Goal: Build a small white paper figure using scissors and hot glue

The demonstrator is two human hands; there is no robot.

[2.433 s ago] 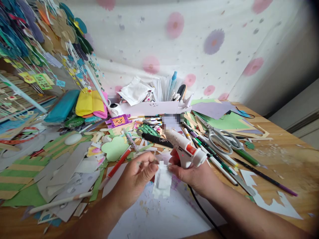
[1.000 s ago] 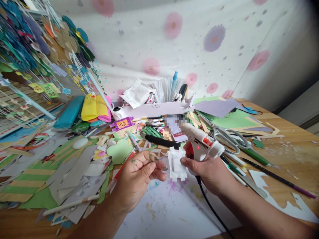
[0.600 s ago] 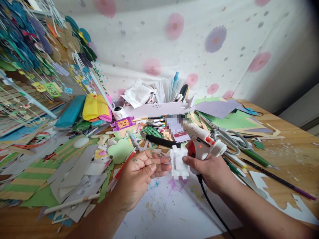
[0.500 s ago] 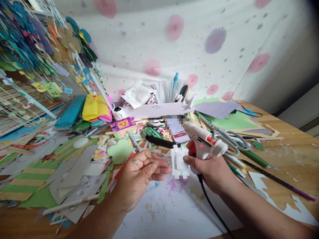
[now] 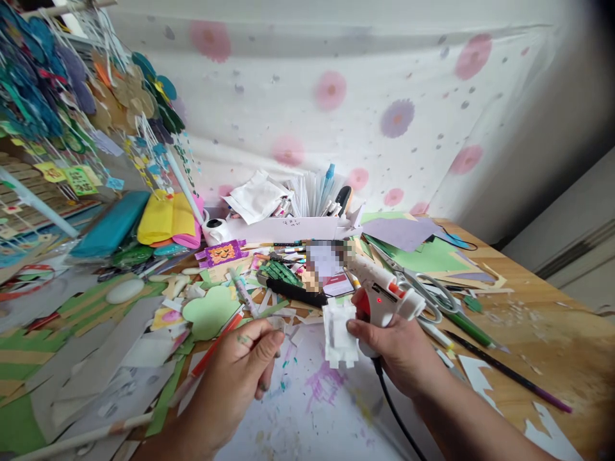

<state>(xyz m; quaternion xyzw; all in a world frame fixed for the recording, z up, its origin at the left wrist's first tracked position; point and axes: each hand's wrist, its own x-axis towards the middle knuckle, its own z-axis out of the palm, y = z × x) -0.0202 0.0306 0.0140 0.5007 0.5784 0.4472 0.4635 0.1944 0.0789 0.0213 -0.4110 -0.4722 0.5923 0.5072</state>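
Observation:
My right hand (image 5: 396, 346) is wrapped round a white and orange glue gun (image 5: 384, 298) with a lit red light and a black cable. Its thumb also presses a small white notched piece (image 5: 340, 334) against the gun's side. To the left, my left hand (image 5: 250, 365) is closed, thumb against the curled fingers, apart from the white piece. Something small and pale shows at its fingertips, too small to name. Below both hands lies a white sheet (image 5: 293, 422) with purple, yellow and teal marks.
Green paper flower (image 5: 211, 312) and paper scraps lie at left. A white box (image 5: 288, 229) of supplies stands behind. Scissors (image 5: 427, 291), a green cutter (image 5: 475, 330) and a dark pencil (image 5: 514, 371) lie at right. Ornaments (image 5: 43, 83) hang upper left.
My left hand has moved left and away from the white piece, and its spread fingers have curled closed. The right hand still holds the gun and piece. The whole view has shifted.

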